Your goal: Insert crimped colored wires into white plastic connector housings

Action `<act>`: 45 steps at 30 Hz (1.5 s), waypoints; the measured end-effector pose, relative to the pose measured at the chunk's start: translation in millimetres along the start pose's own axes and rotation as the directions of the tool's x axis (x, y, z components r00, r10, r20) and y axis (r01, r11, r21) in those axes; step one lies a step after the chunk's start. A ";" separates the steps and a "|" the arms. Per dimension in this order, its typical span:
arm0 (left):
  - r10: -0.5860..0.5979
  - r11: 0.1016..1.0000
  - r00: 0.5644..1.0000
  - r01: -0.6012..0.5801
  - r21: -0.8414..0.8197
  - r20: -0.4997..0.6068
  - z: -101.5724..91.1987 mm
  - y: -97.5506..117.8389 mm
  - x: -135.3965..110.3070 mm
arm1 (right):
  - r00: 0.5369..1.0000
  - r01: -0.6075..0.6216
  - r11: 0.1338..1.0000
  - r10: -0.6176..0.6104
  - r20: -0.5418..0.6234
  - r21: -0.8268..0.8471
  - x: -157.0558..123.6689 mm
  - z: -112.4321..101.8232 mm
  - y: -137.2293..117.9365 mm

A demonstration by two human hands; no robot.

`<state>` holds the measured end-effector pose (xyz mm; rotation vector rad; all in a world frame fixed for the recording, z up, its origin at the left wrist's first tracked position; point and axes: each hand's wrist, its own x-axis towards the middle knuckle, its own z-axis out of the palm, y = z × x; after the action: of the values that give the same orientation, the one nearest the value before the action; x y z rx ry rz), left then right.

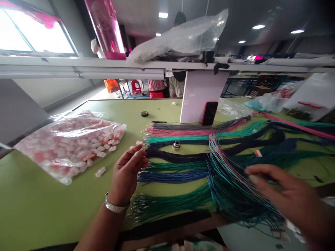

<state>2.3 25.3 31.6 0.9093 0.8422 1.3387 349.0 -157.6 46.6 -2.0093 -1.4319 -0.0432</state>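
Note:
My left hand, a bracelet at its wrist, is closed in a pinch at the terminal ends of the wires. A small white connector housing shows at its fingertips, mostly hidden by the fingers. On the right, my right hand hovers over a hanging bundle of green and pink wires; its thumb and fingers are stretched and apart, slightly blurred, with nothing visible between them. Sorted wire bundles lie between the hands: pink wires, blue wires and dark green wires, metal tips pointing left.
A clear bag of connector housings lies open on the left, with a loose housing beside it. A metal ring-shaped part, a tape roll and a phone leaning on a white panel stand behind. A shelf crosses above.

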 end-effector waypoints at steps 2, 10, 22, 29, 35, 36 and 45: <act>0.035 0.999 0.999 -0.035 0.014 0.001 -1.0 6.9 -9.9 | 0.936 0.264 0.945 -0.300 0.185 0.195 -9.0 34.2 -49.2; 0.062 0.983 0.994 -0.046 0.177 -0.087 -49.4 3.1 -41.6 | 0.704 0.450 0.874 -0.474 0.529 0.185 -32.5 129.3 -105.3; 0.247 0.783 0.939 -0.049 0.619 -0.239 -128.2 10.0 -40.8 | 0.678 0.580 0.740 -0.670 0.302 0.339 -30.1 123.7 -94.6; 0.341 0.464 0.927 -0.024 0.885 -0.154 -151.5 19.5 -15.7 | 0.595 0.633 0.705 -0.708 0.380 0.322 -40.1 142.2 -106.0; 0.343 0.275 0.939 -0.067 0.959 -0.032 -155.0 34.8 12.5 | 0.600 0.693 0.653 -0.757 0.257 0.305 -36.3 139.4 -102.2; 0.325 0.271 0.946 -0.078 0.959 -0.015 -155.2 34.8 16.6 | 0.595 0.695 0.648 -0.762 0.257 0.312 -34.7 136.3 -102.6; 0.218 0.520 0.976 -0.133 0.844 0.019 -137.2 25.6 3.5 | 0.558 0.496 0.744 -0.668 0.492 0.446 -33.5 115.9 -124.1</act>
<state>-132.4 37.2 -3.1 1.7462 1.5737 1.1036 190.7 -101.9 3.9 -1.2607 -2.3633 0.5607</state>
